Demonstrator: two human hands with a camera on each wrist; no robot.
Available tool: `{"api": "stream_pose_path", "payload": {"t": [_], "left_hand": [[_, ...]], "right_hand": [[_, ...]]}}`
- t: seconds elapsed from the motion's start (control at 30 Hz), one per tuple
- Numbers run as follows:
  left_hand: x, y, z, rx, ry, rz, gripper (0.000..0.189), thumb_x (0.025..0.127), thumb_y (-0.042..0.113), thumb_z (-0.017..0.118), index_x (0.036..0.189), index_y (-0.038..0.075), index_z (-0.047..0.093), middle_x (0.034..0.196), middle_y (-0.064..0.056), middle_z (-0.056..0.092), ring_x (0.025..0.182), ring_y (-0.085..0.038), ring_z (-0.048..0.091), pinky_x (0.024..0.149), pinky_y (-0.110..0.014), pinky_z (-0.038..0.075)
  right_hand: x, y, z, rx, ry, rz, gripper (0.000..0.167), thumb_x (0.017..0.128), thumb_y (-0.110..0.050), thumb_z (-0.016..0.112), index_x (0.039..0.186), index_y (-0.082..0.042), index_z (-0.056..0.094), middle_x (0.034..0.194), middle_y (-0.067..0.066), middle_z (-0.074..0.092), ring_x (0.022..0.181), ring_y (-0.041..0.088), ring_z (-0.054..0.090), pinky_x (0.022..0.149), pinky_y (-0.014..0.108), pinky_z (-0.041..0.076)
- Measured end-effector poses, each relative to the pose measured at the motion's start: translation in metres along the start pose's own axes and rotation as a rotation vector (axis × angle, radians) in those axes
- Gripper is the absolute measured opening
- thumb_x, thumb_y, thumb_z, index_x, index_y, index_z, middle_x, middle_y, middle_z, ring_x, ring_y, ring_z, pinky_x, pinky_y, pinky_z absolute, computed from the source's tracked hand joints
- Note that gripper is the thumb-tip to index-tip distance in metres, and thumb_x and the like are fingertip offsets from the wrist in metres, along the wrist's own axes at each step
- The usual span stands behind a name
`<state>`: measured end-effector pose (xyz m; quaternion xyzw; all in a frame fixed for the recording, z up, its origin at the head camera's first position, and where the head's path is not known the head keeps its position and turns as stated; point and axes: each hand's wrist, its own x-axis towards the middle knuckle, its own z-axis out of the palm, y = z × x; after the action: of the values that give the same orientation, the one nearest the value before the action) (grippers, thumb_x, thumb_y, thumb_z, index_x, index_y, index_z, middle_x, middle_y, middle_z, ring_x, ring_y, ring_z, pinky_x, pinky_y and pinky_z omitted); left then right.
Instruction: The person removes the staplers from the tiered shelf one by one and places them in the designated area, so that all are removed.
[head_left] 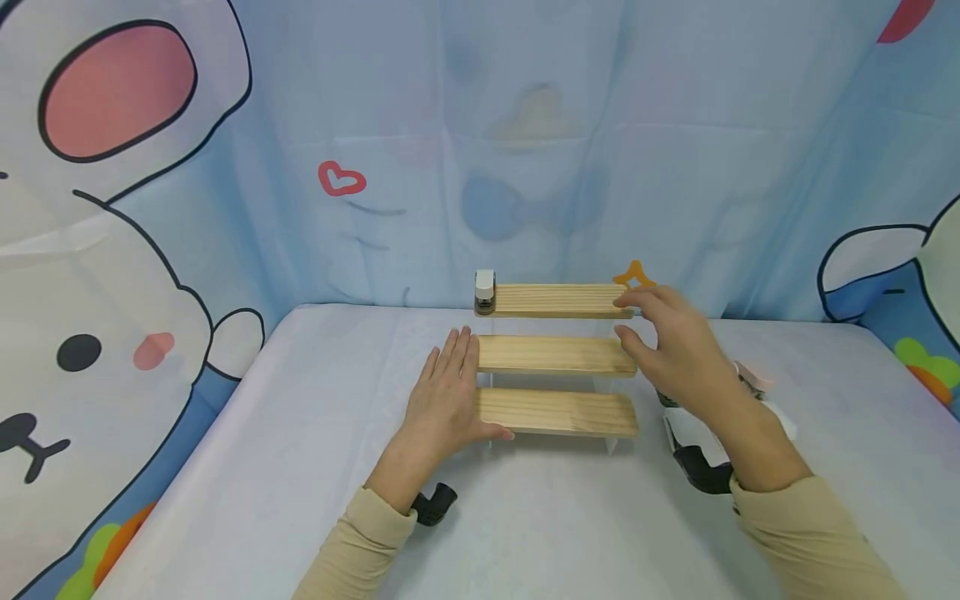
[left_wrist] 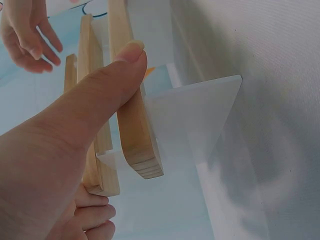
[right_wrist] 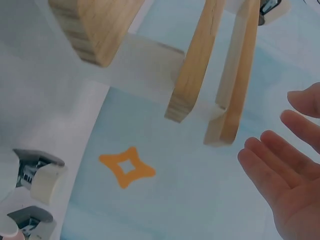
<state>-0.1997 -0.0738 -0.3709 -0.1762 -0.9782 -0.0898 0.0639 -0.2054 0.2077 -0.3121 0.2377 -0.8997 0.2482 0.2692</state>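
A three-step display rack has a bottom wooden board (head_left: 558, 412), a middle board (head_left: 555, 355) and a top board (head_left: 558, 300) on clear side panels (left_wrist: 192, 115). A small white-and-black item, seemingly a mini stapler (head_left: 484, 293), stands on the top board's left end. My left hand (head_left: 444, 408) lies along the rack's left side with straight fingers, its thumb (left_wrist: 95, 100) resting across the bottom board's front. Beside the right ends of the top and middle boards hovers my right hand (head_left: 675, 346), fingers loosely bent. The right wrist view shows its palm (right_wrist: 295, 195) holding nothing.
Beneath my right forearm, on the white-covered table (head_left: 247, 467), lie several small items, partly hidden; a white one (head_left: 693, 429) and a pink one (head_left: 756, 375) show. A light-blue cartoon curtain (head_left: 420, 100) hangs directly behind the table.
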Motion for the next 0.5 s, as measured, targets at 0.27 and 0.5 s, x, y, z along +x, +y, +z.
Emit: {"api": "stream_pose_path", "payload": {"t": [0.27,0.5], "left_hand": [[0.0,0.0,-0.001,-0.003,-0.003,-0.003,0.139,0.061,0.07,0.081,0.158,0.0,0.011,0.167,-0.014,0.008,0.156,-0.026,0.007,0.127,-0.044,0.013],[0.0,0.0,-0.001,-0.001,0.001,-0.001,0.139,0.06,0.071,0.081,0.158,0.001,0.011,0.167,-0.014,0.009,0.156,-0.026,0.007,0.127,-0.044,0.013]], "right_hand": [[0.013,-0.009,0.014,0.025,-0.046,-0.031,0.029,0.089,0.001,0.068,0.117,0.002,0.063,0.121,0.019,0.061,0.109,0.039,0.06,0.084,0.052,0.052],[0.025,-0.017,0.025,0.036,-0.064,-0.049,0.029,0.089,-0.001,0.069,0.117,0.004,0.063,0.122,0.02,0.06,0.109,0.039,0.061,0.082,0.051,0.055]]}}
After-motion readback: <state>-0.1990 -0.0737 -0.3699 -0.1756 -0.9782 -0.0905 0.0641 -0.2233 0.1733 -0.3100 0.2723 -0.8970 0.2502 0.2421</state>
